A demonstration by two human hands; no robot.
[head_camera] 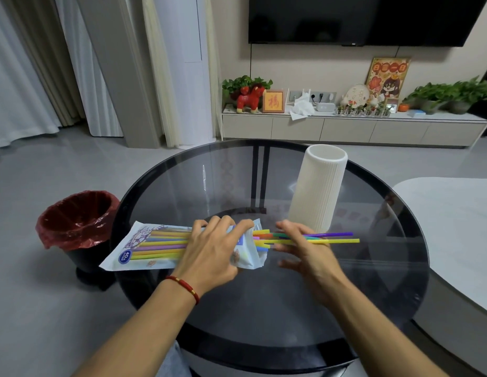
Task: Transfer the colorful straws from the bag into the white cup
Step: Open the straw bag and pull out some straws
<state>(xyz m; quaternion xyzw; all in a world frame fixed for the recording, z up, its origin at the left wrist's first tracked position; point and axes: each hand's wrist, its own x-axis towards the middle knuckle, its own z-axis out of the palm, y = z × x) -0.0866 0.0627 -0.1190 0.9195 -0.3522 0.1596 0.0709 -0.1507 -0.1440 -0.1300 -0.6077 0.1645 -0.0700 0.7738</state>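
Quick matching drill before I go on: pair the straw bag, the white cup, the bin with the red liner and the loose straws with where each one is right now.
Things:
1. straw bag
2. white cup
3. bin with red liner
4. pulled-out straws

Places:
A. on the floor, left of the table
B. upright on the glass table, beyond the right hand
C. lying flat under the left hand
D. sticking out of the bag's open end, in the right hand's fingers

Pairs: 1-C, 2-B, 3-A, 4-D
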